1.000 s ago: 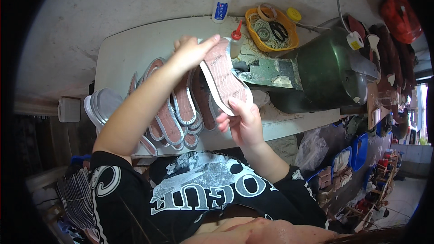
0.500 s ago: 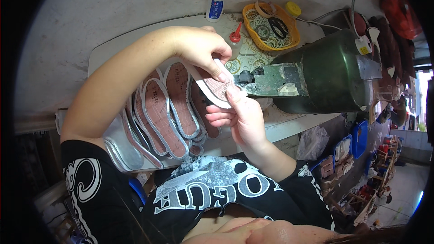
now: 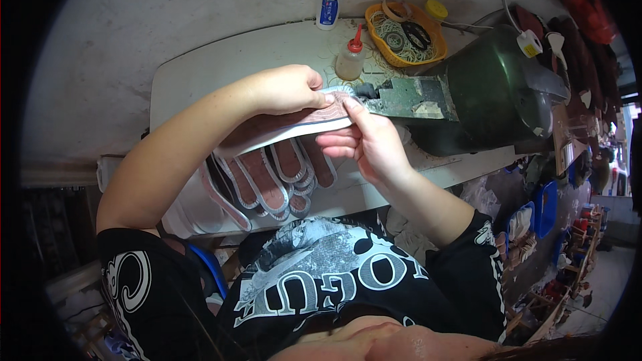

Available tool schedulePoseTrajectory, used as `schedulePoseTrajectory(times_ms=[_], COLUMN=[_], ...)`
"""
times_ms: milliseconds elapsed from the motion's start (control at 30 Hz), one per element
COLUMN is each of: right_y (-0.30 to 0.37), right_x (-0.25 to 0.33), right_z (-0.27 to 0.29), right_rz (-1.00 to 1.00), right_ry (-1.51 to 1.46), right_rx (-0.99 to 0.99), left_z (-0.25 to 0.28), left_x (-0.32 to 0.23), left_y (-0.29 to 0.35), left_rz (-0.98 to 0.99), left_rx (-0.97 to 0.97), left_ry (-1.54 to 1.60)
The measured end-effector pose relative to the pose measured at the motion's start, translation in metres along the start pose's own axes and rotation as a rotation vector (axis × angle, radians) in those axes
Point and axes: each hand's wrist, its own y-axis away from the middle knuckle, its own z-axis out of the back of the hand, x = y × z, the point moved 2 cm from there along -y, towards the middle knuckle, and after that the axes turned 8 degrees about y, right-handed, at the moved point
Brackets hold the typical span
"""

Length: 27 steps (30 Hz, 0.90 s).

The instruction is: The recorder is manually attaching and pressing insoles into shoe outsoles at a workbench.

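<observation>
A pinkish-brown insole (image 3: 287, 122) with a pale rim stretches between my hands, its tip against the working end of a green machine (image 3: 418, 97). My left hand (image 3: 289, 88) is closed on its far edge, thumb pressing on the top near the tip. From the right, my right hand (image 3: 376, 146) pinches the near edge by the tip, thumb on top, with the other fingers loosely curled below. The insole's underside is hidden. Below it on the table lies a pile of similar insoles (image 3: 265, 182) with silvery-white edges.
On the white table (image 3: 194, 80) stand a red-nozzled squeeze bottle (image 3: 350, 65), a white bottle (image 3: 328, 7) with a blue label and a yellow basket (image 3: 404, 62) of rubber bands and tape rolls. A clear plastic bag (image 3: 479, 192) and blue bins (image 3: 546, 206) are at the right.
The insole has swung round from a steep slant to lie nearly level, its long side now towards me. My left hand has turned with it; both hands still grip it.
</observation>
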Motion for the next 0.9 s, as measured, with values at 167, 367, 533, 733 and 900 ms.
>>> schedulePoseTrajectory(times_ms=[167, 367, 533, 733, 900], right_y=[0.004, 0.012, 0.063, 0.072, 0.036], right_x=[0.000, -0.006, -0.017, -0.032, -0.034], right_z=[0.010, 0.030, 0.029, 0.031, 0.024], right_rz=[0.012, 0.018, -0.075, -0.039, 0.013], right_ry=[0.097, 0.127, 0.166, 0.159, 0.024], right_rx=[-0.008, 0.009, 0.144, 0.104, 0.006], left_z=[-0.022, -0.035, -0.036, -0.019, -0.010], left_x=[0.003, -0.007, -0.005, 0.009, 0.024], left_y=[0.005, 0.013, 0.011, -0.010, -0.020], left_rz=[0.157, 0.308, 0.304, 0.237, 0.122], left_rx=[-0.004, 0.012, 0.084, -0.021, -0.307], left_ry=[0.249, 0.593, 0.677, 0.430, 0.512])
